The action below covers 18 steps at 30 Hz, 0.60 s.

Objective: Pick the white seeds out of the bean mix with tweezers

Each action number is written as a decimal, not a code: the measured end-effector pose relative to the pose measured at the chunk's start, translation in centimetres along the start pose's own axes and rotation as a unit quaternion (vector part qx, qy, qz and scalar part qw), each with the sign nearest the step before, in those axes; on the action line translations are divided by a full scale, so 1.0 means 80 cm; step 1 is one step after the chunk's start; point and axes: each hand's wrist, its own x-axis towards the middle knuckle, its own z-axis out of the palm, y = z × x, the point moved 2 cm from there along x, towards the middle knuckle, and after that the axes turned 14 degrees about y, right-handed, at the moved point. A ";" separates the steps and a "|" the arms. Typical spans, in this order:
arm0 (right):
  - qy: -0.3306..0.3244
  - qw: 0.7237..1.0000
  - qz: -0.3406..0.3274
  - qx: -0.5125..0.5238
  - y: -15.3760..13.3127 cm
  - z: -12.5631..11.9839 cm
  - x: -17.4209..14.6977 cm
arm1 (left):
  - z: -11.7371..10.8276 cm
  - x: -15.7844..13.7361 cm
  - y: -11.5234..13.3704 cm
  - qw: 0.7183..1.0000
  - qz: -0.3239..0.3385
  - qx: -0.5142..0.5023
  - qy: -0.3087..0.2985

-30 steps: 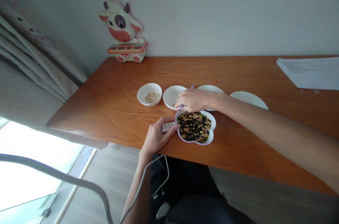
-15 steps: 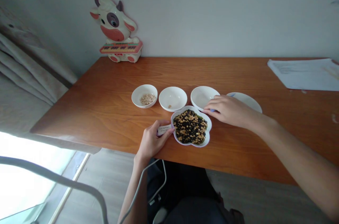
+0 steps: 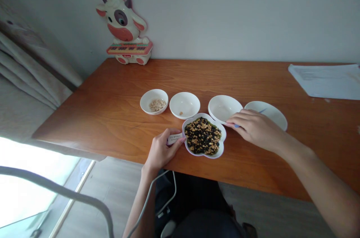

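My left hand (image 3: pixel 164 147) is closed around the short labelled handle (image 3: pixel 174 139) of a flower-shaped white dish (image 3: pixel 224 131) with a lilac edge. The dish is filled with dark and tan seeds or beans (image 3: pixel 203 136). My right hand (image 3: pixel 254 124) is closed on a slim blue tool (image 3: pixel 263 110), whose kind I cannot make out because the fingers cover most of it. Those fingertips touch the near right rim of the third white bowl (image 3: pixel 223 107), which looks bare inside. Behind the hand, a fourth white dish (image 3: pixel 274 116) is partly hidden.
Farther left stand a white bowl (image 3: pixel 144 103) with pale flat seeds (image 3: pixel 157 105) and another white bowl (image 3: pixel 184 102) with a small tan piece inside. A cow toy with a keyboard (image 3: pixel 128 29) stands at the back left, papers (image 3: pixel 327 80) lie at the right. A cable (image 3: pixel 144 208) hangs by my left arm.
My right hand has moved right and slightly nearer with the blue tool. The third bowl and the fourth dish have shifted the same way. My left hand stays on the dish's handle.
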 end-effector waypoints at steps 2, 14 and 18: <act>0.000 1.000 0.009 0.008 -0.001 -0.002 -0.001 | 0.000 0.000 0.001 1.000 -0.002 -0.003 -0.001; 0.177 0.951 0.225 0.119 -0.006 -0.040 0.032 | -0.001 0.000 0.002 1.000 0.021 0.020 -0.010; 0.223 0.897 0.307 0.227 -0.007 -0.057 0.065 | -0.002 0.001 0.004 0.999 0.023 0.018 -0.016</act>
